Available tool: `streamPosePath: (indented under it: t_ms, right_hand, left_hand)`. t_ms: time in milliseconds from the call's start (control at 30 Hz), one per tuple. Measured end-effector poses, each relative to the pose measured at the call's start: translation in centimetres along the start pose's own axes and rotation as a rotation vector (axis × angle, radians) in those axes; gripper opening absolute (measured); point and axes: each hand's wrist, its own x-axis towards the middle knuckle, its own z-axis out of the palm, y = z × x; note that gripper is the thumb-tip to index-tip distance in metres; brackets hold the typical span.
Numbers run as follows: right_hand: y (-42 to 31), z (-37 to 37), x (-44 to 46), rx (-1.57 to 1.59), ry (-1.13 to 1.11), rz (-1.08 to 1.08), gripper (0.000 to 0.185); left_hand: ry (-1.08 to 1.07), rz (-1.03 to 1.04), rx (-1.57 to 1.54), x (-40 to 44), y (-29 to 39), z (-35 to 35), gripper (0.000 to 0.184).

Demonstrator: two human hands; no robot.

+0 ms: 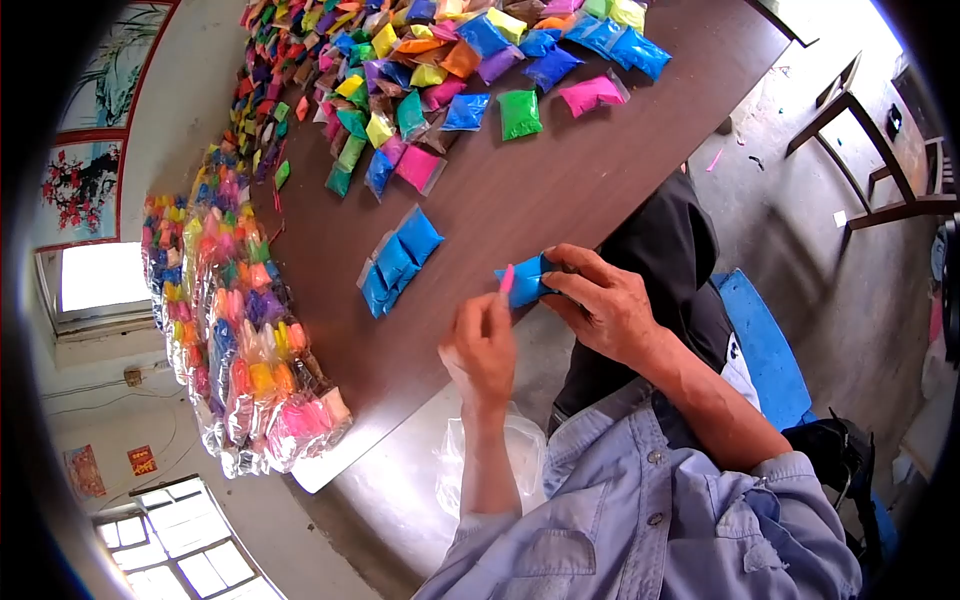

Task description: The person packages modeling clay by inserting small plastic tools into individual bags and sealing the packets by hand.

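Faded-blue fabric shirt (pixel 690 545) nearest; our right hand (pixel 612 305) grips a bright-blue plastic packet (pixel 526 282) by the smooth brown tabletop (pixel 610 160), our left hand (pixel 480 350) curls, slim pink strip (pixel 507 279) at its fingertips; light pressure serves best!

Bare brown tabletop (pixel 520 190) leaves a hand room to pass between the right hand (pixel 610 300) and the heap of coloured packets (pixel 460 60). Left, three joined blue packets (pixel 395 260) partly block the way towards bagged bundles (pixel 250 330).

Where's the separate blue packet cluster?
Head view, left of centre: the blue packet cluster lies on the table, between the colourful packet pile and the left hand.
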Motion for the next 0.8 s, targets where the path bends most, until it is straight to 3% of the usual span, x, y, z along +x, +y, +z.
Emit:
streamPosePath:
  t_ms: [233,300,433,500,633,800]
  right_hand:
    - [0.1,-0.1,0.0,-0.006,0.019,-0.026,0.031]
    - [0.1,-0.1,0.0,-0.037,0.01,-0.02,0.038]
    - [-0.1,-0.3,0.0,-0.041,-0.024,0.009,0.046]
    - [0.1,-0.3,0.0,-0.043,-0.039,-0.001,0.047]
    - [0.3,-0.1,0.0,-0.029,-0.03,0.018,0.047]
    - [0.1,0.3,0.0,0.044,0.105,0.061,0.035]
  left_hand:
    - [0.033,-0.109,0.005,0.6,-1.0,-1.6,0.013]
    - [0.048,0.051,0.018,0.4,-0.6,-1.5,0.012]
    - [0.003,0.085,-0.067,-0.5,0.3,-0.2,0.012]
    - [-0.025,0.021,0.045,-0.3,-0.5,-0.2,0.008]
    - [-0.032,-0.085,0.039,0.4,-1.0,-1.5,0.008]
    - [-0.021,-0.049,-0.056,0.6,0.8,-1.5,0.01]
